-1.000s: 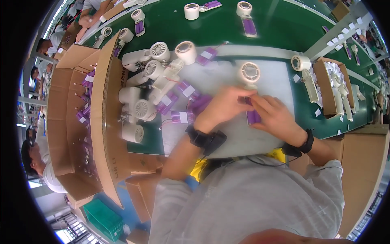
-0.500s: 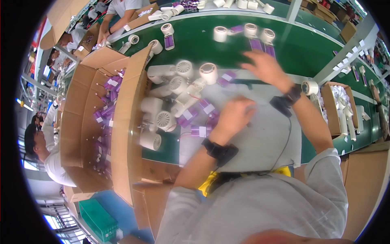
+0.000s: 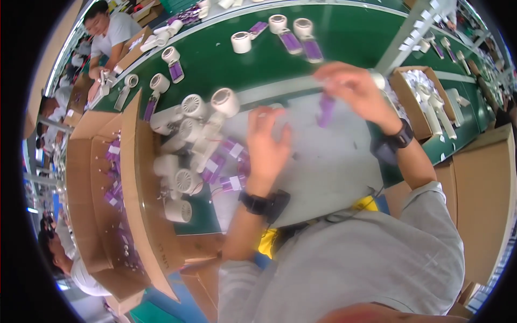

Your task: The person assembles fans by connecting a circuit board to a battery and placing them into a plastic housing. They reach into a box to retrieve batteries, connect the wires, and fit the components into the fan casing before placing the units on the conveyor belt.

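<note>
My right hand (image 3: pixel 353 91) is over the far right of the pale work mat (image 3: pixel 323 167), its fingers pinched on a blurred purple battery pack (image 3: pixel 326 111) that hangs below them. My left hand (image 3: pixel 267 142) is above the mat's left part, fingers apart and curved, with nothing seen in it. Just left of it stands a white round fan head (image 3: pixel 225 102). Several purple battery packs with white labels (image 3: pixel 233 183) and thin wires lie beside my left wrist. Beyond them is a heap of white handheld fan bodies (image 3: pixel 187 181) with round grilles.
An open cardboard box (image 3: pixel 137 188) of purple packs stands at the left. Fans with purple packs in their handles (image 3: pixel 291 42) lie on the green conveyor (image 3: pixel 215 64). At right, a small box (image 3: pixel 412 102) holds white parts, near a metal post (image 3: pixel 406 40). Co-workers sit at far left.
The view has swung right, so things sit further left. My left hand has moved up toward the fan head and opened. A purple pack now hangs from my right hand, which was empty and spread.
</note>
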A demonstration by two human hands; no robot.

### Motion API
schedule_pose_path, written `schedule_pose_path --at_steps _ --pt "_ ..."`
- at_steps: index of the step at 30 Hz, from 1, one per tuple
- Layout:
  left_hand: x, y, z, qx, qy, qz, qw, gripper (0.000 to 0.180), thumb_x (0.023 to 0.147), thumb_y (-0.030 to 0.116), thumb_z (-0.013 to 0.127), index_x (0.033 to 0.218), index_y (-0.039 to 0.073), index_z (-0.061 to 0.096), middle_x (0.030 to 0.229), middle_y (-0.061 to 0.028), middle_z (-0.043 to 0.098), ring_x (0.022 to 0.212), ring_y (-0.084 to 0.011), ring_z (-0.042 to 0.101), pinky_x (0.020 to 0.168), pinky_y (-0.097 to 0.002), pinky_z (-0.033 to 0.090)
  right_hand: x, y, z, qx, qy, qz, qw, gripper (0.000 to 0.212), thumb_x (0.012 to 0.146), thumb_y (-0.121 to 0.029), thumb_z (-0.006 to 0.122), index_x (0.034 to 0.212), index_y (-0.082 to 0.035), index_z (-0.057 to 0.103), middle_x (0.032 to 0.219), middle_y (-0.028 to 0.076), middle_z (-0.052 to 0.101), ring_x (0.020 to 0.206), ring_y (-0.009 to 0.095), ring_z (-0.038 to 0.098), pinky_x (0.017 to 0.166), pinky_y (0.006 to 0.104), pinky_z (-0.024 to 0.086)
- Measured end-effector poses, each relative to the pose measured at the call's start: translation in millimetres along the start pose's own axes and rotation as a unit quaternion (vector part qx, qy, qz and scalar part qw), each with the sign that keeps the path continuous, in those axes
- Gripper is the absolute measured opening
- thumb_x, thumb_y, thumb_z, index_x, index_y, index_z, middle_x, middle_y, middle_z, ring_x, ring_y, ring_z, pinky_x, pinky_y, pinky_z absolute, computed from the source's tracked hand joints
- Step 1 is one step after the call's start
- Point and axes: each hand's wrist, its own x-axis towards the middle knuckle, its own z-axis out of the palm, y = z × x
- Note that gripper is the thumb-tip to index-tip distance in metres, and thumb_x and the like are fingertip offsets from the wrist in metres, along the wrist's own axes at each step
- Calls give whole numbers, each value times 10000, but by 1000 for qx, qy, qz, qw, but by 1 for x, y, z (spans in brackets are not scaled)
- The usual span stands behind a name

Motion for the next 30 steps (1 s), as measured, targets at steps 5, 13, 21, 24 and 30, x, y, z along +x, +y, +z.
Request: schedule_pose_path --at_steps 5,13,21,24,30 --pt "-1 -4 2 -34 -79 6 996 272 780 20 702 1044 68 658 1088 -113 606 868 -254 621 728 -341 506 -38 -14 -45 375 179 201 887 143 979 -214 577 966 -80 624 857 46 651 723 176 589 634 281 469" --pt "1 -4 -6 -71 -124 -28 989 220 800 10 693 1014 55 675 1071 -87 641 770 -184 618 648 -288 490 -74 -30 -102 -190 152 300 922 287 920 -294 639 894 -10 607 737 117 682 719 243 689 663 366 535" --pt "0 -3 -4 -89 -155 -29 983 204 819 16 692 1019 49 683 1065 -76 652 754 -145 610 628 -260 477 -104 16 -106 -542 -16 275 794 344 822 -310 700 842 33 702 725 215 655 682 345 658 664 411 515" --pt "-1 -2 -4 -95 -169 -35 980 219 820 27 700 1037 51 680 1062 -78 655 767 -145 613 641 -259 480 -87 10 -112 -449 32 270 851 328 848 -269 657 798 56 669 685 247 614 655 353 648 641 424 506" --pt "-6 9 1 -176 -207 -48 961 360 808 88 751 1153 75 648 1083 -88 665 845 -164 629 714 -270 492 -72 -15 -35 -258 -75 267 926 356 916 -257 603 761 63 625 650 240 571 529 338 516 536 421 410"
